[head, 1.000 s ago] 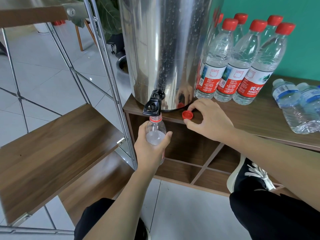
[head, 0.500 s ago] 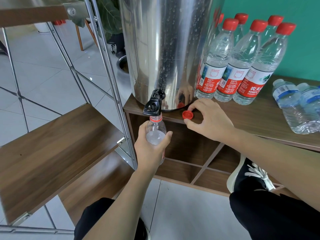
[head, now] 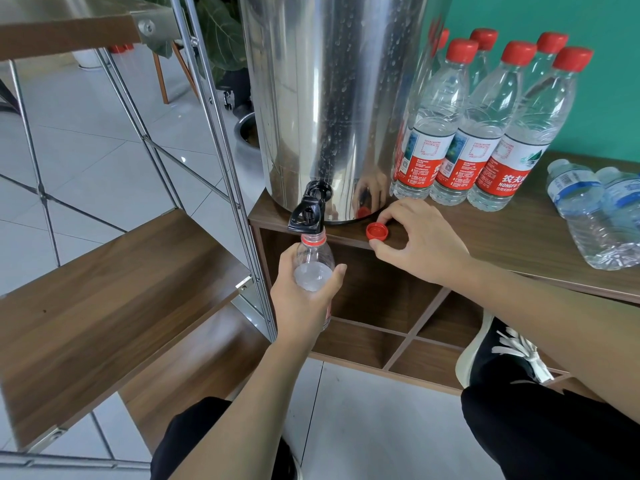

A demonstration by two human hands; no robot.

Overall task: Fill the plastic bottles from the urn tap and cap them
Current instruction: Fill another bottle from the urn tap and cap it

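A steel urn (head: 332,98) stands on the wooden cabinet top (head: 519,244), its black tap (head: 308,213) hanging over the front edge. My left hand (head: 304,299) grips a clear uncapped bottle (head: 313,265) upright, its red-ringed mouth right under the tap. Water shows high in the bottle. A loose red cap (head: 377,232) lies on the cabinet top beside the urn's base. My right hand (head: 419,240) curls around that cap, thumb and fingers touching it.
Several capped red-label bottles (head: 485,133) stand to the right of the urn against the green wall. Blue-label bottles (head: 599,216) lie at the far right. A metal-framed wooden shelf (head: 104,289) stands to the left. My shoe (head: 502,351) rests by the cabinet's lower compartments.
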